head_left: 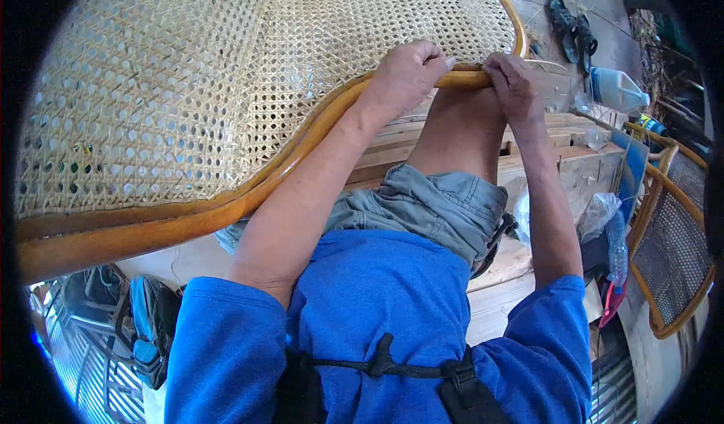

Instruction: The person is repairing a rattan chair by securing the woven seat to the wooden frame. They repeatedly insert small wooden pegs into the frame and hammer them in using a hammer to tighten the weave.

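In the head view, the curved wooden rail (302, 149) edges a woven cane panel (151, 92) and crosses in front of the person, its right-hand stretch above the bare leg (456, 126). The left hand (409, 77) is bunched over the rail, thumb against bent fingers; the right hand (515, 88) curls its fingers against the rail near its corner. Whether either one pinches a strand is hidden. The rail looks glossy, so a hard push could send a hand skidding off it. With the leg so close below, a sudden tilt might knock it. The cane could crack or pull loose along the rail if bent sharply or pressed unevenly. A thin pale strand (547, 65) arches just beside the right hand and might snag or scratch it. The white jug (618, 90), lying on its side, could leak if its cap is loose.
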A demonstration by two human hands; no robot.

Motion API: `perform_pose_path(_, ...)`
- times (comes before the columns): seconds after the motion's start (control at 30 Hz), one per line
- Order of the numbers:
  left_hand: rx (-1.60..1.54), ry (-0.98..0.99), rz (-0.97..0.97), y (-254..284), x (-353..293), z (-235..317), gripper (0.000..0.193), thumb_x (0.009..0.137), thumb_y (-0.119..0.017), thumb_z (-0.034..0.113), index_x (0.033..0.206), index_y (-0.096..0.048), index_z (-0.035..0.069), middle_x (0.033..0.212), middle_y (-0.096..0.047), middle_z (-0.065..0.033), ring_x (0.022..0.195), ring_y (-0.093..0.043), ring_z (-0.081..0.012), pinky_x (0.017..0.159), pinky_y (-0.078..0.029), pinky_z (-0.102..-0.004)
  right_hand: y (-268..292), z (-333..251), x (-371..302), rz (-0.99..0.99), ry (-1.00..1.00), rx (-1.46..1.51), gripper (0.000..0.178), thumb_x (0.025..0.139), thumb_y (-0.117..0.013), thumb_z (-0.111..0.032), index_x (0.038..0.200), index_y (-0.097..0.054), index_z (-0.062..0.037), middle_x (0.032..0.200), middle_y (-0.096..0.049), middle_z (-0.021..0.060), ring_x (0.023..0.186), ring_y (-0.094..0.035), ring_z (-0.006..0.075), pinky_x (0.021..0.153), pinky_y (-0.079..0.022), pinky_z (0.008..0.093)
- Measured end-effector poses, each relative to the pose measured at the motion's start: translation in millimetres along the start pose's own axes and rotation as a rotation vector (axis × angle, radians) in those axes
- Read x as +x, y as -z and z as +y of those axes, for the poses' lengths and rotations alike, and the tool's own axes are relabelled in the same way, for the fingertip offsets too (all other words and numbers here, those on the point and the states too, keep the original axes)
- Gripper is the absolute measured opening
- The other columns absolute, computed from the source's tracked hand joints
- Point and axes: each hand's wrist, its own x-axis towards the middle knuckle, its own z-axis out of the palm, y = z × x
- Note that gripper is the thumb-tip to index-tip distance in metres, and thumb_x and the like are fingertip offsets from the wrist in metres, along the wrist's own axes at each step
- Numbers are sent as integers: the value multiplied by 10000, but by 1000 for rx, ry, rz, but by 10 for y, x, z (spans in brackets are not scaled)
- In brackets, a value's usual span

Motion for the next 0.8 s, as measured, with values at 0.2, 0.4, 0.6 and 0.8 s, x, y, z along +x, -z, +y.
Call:
perform_pose_path(0.2,57,-9,-9,-3,40,-23,302,868,-600,291,941,-627,0,607,-489,19,490,-415,-55,427,-339,-239,-6,43,39,-41,4,-30,168,828,-615,-167,976,-624,-88,907,-644,87,855,-624,271,741,-510,346)
perform_pose_path(0.4,107,15,-18,8,27,31,313,868,-588,286,956,-633,-11,625,-517,-2,528,-444,-70,460,-368,-250,10,30,117,-139,-41,-105,169,828,-616,-166,982,-613,-97,889,-638,75,782,-626,242,681,-513,330)
perform_pose_path(0.6,229,-26,-47,-13,145,161,297,818,-571,261,859,-647,-23,758,-631,-178,711,-613,-261,692,-474,-367,204,122,-39,287,-594,898,75,884,-596,-109,940,-592,-60,794,-588,-7,678,-564,57,556,-481,200)
perform_pose_path(0.8,555,-326,-124,-91,582,258,302,811,-568,287,946,-661,34,864,-657,-153,788,-625,-299,747,-480,-363,256,354,-115,411,-942,1165,81,876,-603,-109,932,-582,-55,848,-626,40,728,-601,105,580,-501,234)
